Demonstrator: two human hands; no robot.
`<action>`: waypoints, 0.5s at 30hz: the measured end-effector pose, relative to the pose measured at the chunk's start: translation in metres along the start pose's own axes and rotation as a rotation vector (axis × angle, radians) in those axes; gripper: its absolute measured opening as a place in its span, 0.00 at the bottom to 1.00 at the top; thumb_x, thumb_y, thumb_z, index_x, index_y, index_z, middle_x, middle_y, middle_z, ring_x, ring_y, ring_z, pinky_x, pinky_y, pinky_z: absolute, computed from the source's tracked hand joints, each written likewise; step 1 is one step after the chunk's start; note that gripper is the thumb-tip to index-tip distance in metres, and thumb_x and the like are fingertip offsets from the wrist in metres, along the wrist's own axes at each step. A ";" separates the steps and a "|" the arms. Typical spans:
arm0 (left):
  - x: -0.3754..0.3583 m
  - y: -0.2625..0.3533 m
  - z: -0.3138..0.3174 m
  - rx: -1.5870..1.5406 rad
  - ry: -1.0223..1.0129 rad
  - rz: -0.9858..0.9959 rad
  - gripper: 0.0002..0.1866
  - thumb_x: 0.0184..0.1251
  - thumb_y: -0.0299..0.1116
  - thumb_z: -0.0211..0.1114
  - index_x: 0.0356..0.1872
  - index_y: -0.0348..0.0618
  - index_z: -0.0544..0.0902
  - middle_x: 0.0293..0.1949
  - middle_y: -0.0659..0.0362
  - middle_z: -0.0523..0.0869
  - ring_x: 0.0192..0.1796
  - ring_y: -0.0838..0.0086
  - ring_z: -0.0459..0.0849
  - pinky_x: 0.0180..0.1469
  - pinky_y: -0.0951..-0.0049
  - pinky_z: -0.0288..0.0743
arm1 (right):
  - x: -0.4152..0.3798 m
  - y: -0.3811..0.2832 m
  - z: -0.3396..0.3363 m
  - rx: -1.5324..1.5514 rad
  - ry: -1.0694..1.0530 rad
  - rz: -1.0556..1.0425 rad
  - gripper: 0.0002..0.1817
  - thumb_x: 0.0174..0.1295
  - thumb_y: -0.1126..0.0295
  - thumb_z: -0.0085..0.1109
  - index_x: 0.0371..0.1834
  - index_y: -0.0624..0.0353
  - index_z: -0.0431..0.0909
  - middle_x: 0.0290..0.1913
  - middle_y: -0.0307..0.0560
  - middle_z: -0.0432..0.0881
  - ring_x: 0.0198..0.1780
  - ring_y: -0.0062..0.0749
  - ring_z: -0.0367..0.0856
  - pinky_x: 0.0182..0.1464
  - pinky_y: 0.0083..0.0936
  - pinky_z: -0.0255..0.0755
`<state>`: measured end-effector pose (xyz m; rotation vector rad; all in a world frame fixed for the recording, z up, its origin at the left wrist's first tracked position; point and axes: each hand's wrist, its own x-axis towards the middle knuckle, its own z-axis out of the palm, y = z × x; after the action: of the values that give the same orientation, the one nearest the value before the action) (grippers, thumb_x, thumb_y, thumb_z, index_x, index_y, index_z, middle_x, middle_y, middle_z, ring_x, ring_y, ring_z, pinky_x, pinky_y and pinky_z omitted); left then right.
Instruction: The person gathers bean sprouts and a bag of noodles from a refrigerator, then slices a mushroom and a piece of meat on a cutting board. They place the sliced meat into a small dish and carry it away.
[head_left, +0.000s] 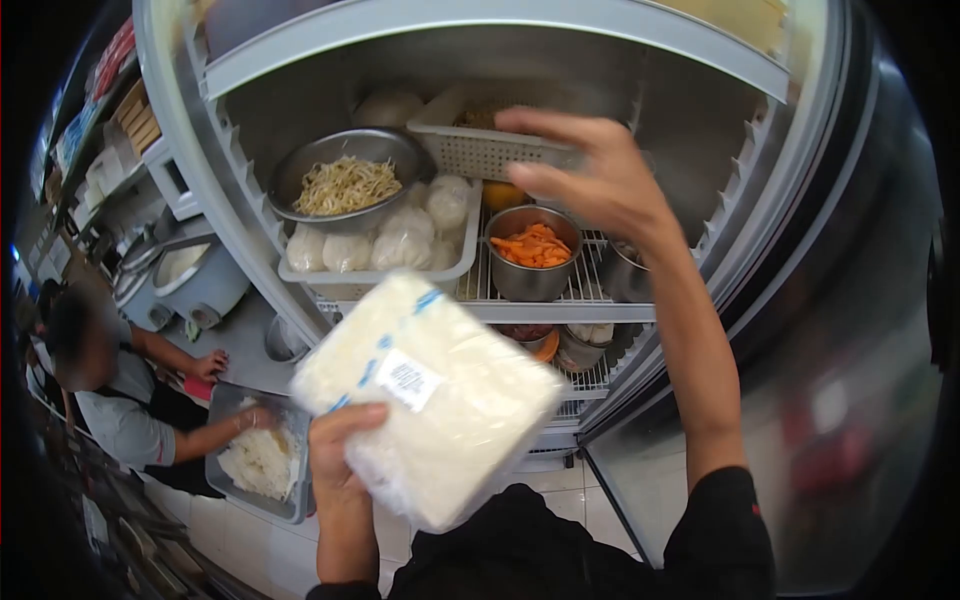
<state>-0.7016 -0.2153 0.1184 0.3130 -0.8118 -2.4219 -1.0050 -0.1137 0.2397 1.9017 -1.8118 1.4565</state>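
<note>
My left hand grips a square, pale block in clear plastic wrap, with blue print and a white label; its kind I cannot make out. The block is tilted in front of the open fridge. My right hand is raised at the shelf, fingers apart and slightly blurred, holding nothing. Behind it stands a white perforated basket. Below is a metal pot of cut orange pieces. To the left, a metal bowl of bean sprouts rests over a white tray of round, plastic-wrapped white bundles.
The fridge door stands open on the right. A lower shelf holds more containers. At left, a person has a hand in a grey tub of white food. Cookers sit on the counter behind.
</note>
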 end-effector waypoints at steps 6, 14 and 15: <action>-0.057 0.020 -0.047 0.160 0.262 0.293 0.35 0.46 0.19 0.61 0.62 0.25 0.67 0.52 0.40 0.80 0.51 0.50 0.83 0.58 0.57 0.78 | 0.070 0.097 0.015 -0.959 -0.361 0.260 0.23 0.51 0.56 0.71 0.47 0.56 0.83 0.48 0.51 0.84 0.54 0.48 0.81 0.58 0.42 0.74; -0.142 0.028 -0.124 0.100 0.509 0.460 0.34 0.48 0.22 0.61 0.63 0.28 0.68 0.53 0.43 0.80 0.54 0.51 0.82 0.59 0.55 0.76 | 0.018 0.112 -0.060 -0.977 -0.375 0.453 0.26 0.50 0.57 0.72 0.54 0.52 0.82 0.52 0.52 0.83 0.54 0.46 0.81 0.57 0.41 0.74; -0.148 0.027 -0.133 0.091 0.527 0.475 0.34 0.48 0.22 0.61 0.63 0.28 0.68 0.53 0.43 0.80 0.54 0.51 0.82 0.59 0.55 0.76 | 0.014 0.103 -0.060 -0.895 -0.329 0.390 0.28 0.49 0.58 0.72 0.55 0.52 0.81 0.54 0.53 0.82 0.55 0.47 0.81 0.57 0.40 0.74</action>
<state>-0.5180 -0.2120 0.0359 0.6740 -0.6609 -1.7492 -1.1247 -0.1106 0.2305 1.3944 -2.4748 0.2220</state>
